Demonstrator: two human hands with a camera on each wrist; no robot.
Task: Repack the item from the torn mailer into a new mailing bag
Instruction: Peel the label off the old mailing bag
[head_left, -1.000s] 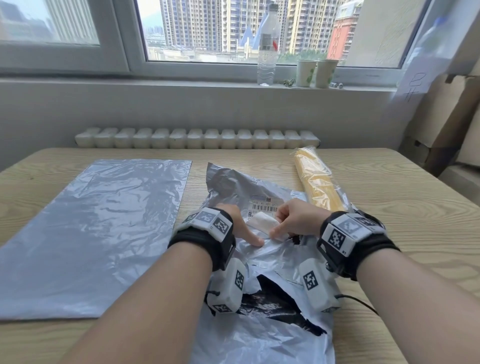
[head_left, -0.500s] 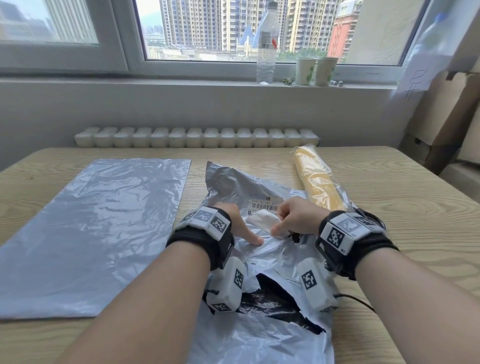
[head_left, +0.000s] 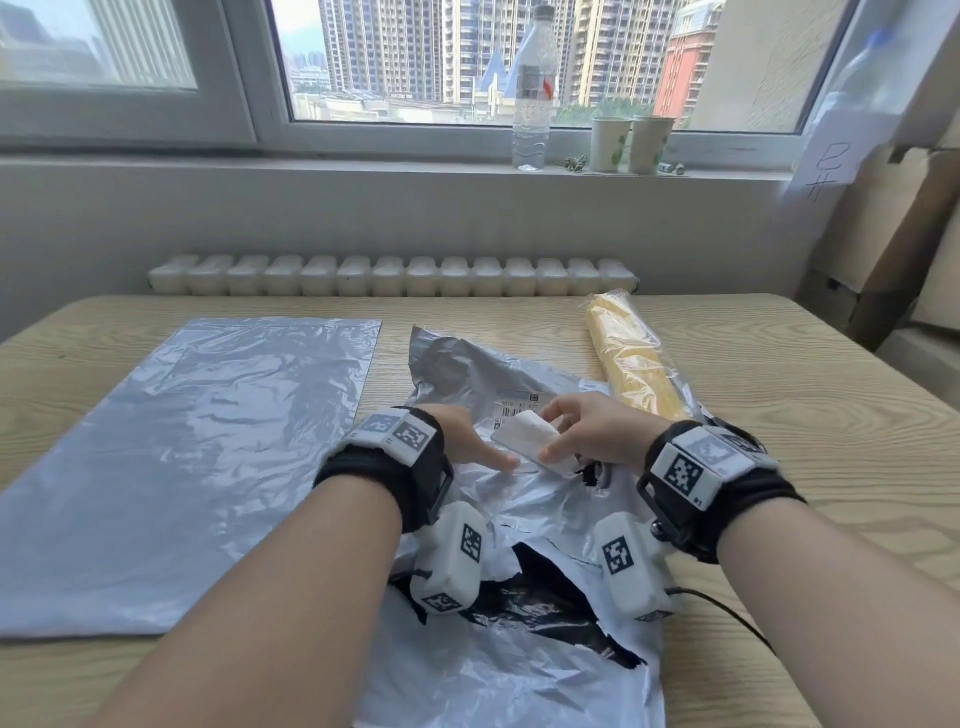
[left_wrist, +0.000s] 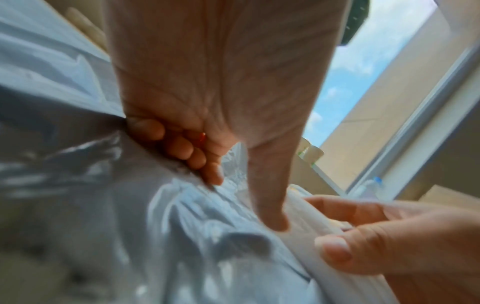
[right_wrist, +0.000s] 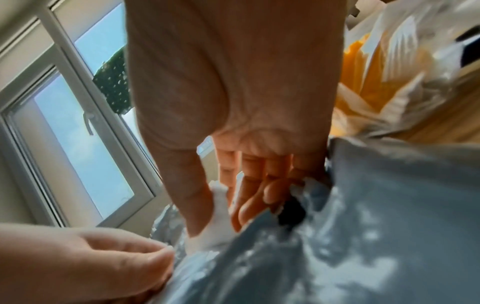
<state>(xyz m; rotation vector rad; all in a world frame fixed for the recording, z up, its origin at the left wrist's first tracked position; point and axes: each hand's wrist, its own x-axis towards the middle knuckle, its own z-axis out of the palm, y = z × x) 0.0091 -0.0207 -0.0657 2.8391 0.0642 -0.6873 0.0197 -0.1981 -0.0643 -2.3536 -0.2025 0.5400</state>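
Observation:
The torn grey mailer (head_left: 519, 675) lies crumpled at the table's middle, its black inside showing through a rip. My left hand (head_left: 467, 441) bears down on it with curled fingers (left_wrist: 182, 148) and an outstretched thumb (left_wrist: 267, 205). My right hand (head_left: 587, 436) pinches a white label (head_left: 524, 436) between thumb and fingers, and one edge of it is lifted off the mailer; the label (right_wrist: 221, 230) also shows in the right wrist view. The new grey mailing bag (head_left: 182, 467) lies flat to the left. A long yellow item (head_left: 634, 374) in clear wrap lies to the right.
The wooden table (head_left: 805, 415) has bare surface at the far right. On the windowsill behind stand a water bottle (head_left: 530, 104) and two paper cups (head_left: 628, 143). Cardboard boxes (head_left: 909, 234) lean at the right wall.
My right hand has raised the white label's edge slightly higher off the mailer. The left hand has stayed pressed in place.

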